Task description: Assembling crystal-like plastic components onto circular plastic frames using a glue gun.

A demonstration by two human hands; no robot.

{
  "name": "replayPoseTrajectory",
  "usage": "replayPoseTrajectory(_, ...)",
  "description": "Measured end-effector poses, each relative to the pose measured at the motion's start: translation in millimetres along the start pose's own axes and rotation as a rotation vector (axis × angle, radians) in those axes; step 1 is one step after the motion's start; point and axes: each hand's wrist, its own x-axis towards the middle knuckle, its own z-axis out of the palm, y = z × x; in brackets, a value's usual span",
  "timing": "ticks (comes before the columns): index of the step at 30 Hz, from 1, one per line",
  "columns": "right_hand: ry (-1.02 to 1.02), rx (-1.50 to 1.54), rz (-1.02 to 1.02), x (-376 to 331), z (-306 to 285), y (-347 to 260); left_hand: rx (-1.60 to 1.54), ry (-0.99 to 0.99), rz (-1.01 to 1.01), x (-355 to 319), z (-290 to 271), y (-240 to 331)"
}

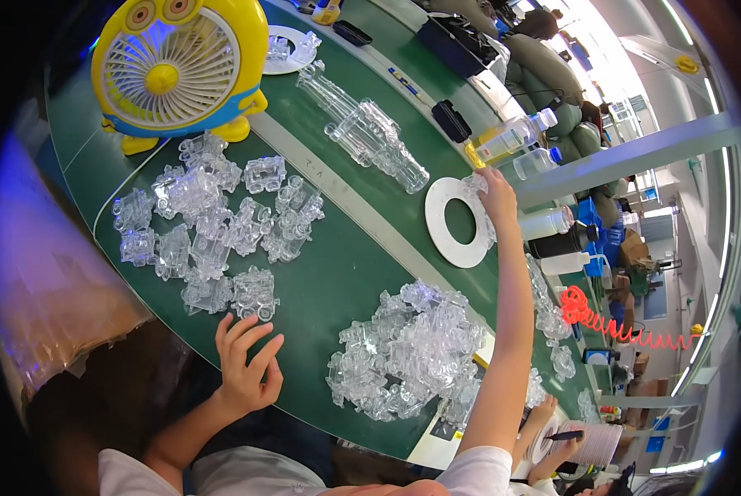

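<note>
My left hand [250,368] hovers at the near table edge with fingers apart, holding nothing. Its fingertips are close to a clear plastic part shaped like a small vehicle [254,293], on the near side of a loose group of similar clear parts [209,207]. Stretched far across the table, my right hand [498,201] is at the right rim of a flat white ring [441,236]. Its fingers are closed on a small clear plastic part [474,183], which they partly hide. Under my right forearm lies a large heap of clear plastic parts [412,351].
A yellow fan [162,80] stands at the far left. Long clear pieces [374,140] lie mid-table, with another white ring [302,51] behind. Bottles [515,136] line the far right beside a metal post [626,159]. A co-worker's hands [544,422] work at the lower right.
</note>
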Motion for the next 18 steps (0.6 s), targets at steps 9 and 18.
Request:
replayPoseTrajectory(9,0.006,0.038,-0.079,10.7,6.3,3.6,-0.012,-0.026,0.009,2.9,-0.3,-0.3)
replayPoseTrajectory(18,-0.046,0.047,-0.112,14.9,3.7,-0.2,-0.031,-0.022,-0.033,-0.3,1.4,-2.4)
